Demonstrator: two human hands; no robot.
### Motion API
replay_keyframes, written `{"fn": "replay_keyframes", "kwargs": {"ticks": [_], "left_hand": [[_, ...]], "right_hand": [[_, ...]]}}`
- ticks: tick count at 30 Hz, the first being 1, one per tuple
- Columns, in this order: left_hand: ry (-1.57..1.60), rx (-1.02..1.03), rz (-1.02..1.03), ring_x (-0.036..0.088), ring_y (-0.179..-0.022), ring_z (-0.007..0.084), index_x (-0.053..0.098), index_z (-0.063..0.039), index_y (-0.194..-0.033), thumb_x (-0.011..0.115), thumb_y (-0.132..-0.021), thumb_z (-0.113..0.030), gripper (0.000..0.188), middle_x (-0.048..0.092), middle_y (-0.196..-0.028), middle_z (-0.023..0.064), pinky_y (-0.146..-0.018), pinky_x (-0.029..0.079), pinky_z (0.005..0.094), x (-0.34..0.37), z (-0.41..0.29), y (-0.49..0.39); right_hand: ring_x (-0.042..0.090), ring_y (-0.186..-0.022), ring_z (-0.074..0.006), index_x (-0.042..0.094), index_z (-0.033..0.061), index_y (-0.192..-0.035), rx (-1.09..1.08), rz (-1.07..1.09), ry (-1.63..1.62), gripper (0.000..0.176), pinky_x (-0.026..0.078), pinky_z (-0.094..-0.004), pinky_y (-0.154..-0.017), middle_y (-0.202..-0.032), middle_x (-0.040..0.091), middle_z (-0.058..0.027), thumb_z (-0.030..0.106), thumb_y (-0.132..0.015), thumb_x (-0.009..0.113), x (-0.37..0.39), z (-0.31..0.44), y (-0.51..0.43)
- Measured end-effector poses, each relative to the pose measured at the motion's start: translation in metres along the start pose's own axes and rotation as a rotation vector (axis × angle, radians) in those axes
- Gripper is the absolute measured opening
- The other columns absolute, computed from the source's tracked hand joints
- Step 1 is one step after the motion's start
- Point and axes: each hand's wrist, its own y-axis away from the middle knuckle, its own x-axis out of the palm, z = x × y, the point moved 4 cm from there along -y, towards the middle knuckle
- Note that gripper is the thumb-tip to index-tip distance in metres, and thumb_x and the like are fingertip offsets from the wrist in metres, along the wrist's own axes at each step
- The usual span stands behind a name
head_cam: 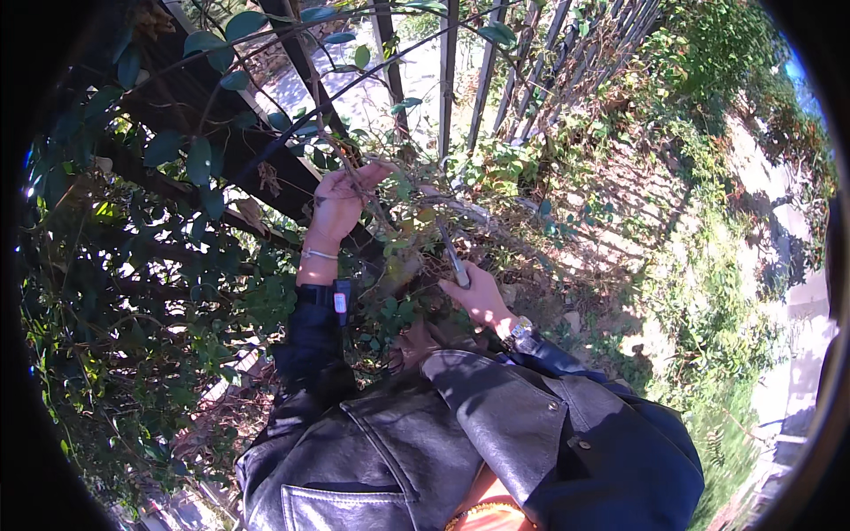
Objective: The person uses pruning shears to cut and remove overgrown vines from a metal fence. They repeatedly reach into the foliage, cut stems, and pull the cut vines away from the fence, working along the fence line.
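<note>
My left hand (342,202) is raised beside the dark fence, its fingers around a thin, woody vine stem (342,154). Lower and to the right, my right hand (481,293) grips a slim hand tool (457,264) by its pale grey handle. The tool's narrow dark end points up into tangled stems, and leaves partly hide its tip, so its exact kind cannot be told. Between the hands hangs a clump of dry and green vine growth (408,242). A thicker, pale branch (471,211) runs right from it.
Dark metal fence bars (446,86) stand ahead, with a broad dark rail (212,139) slanting at the left. Leafy climbers (166,312) cover the left side. Loose vines (398,56) cross overhead. Sunlit, leaf-strewn ground (611,199) slopes away right, towards a pale paved strip (800,312).
</note>
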Motion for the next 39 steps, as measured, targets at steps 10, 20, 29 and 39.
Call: {"fn": "replay_keyframes", "kwargs": {"ticks": [10, 20, 29, 39], "left_hand": [[-0.145, 0.055, 0.025, 0.051, -0.130, 0.0274, 0.060, 0.003, -0.127, 0.029, -0.099, -0.029, 0.053, 0.059, -0.134, 0.0185, -0.104, 0.039, 0.0367, 0.013, -0.005, 0.003], [-0.387, 0.064, -0.691, 0.043, -0.134, 0.0178, 0.050, -0.020, -0.143, 0.039, -0.099, -0.040, 0.050, 0.051, -0.144, 0.0045, -0.114, 0.020, 0.0392, -0.016, 0.001, 0.016], [-0.448, -0.042, -0.662, 0.046, -0.132, 0.0188, 0.050, -0.012, -0.140, 0.042, -0.102, -0.041, 0.048, 0.056, -0.138, 0.0077, -0.111, 0.031, 0.0372, -0.036, 0.062, 0.180], [-0.266, -0.231, -0.773, 0.062, -0.104, 0.0168, 0.062, -0.010, -0.123, 0.048, -0.099, -0.036, 0.038, 0.068, -0.114, 0.0048, -0.093, 0.046, 0.0358, -0.048, 0.121, 0.270]], "right_hand": [[0.054, -0.058, -0.0127, 0.060, 0.0091, -0.095, 0.349, 0.544, -1.235, 0.011, 0.046, -0.0274, -0.050, -0.071, 0.056, 0.0017, 0.020, -0.093, 0.056, 0.000, 0.047, -0.058], [0.054, -0.054, -0.0116, 0.055, 0.0121, -0.091, 0.079, 0.099, -1.214, 0.006, 0.043, -0.0247, -0.046, -0.066, 0.057, 0.0028, 0.016, -0.091, 0.060, 0.031, 0.046, -0.141], [0.053, -0.052, -0.0113, 0.060, 0.0094, -0.097, -0.081, 0.046, -1.292, 0.011, 0.043, -0.0247, -0.047, -0.065, 0.056, 0.0037, 0.018, -0.090, 0.059, -0.052, 0.063, -0.159], [0.053, -0.056, -0.0109, 0.058, 0.0106, -0.088, -0.281, -0.015, -1.328, 0.005, 0.043, -0.0253, -0.050, -0.066, 0.056, 0.0029, 0.015, -0.089, 0.060, -0.194, 0.083, -0.211]]}}
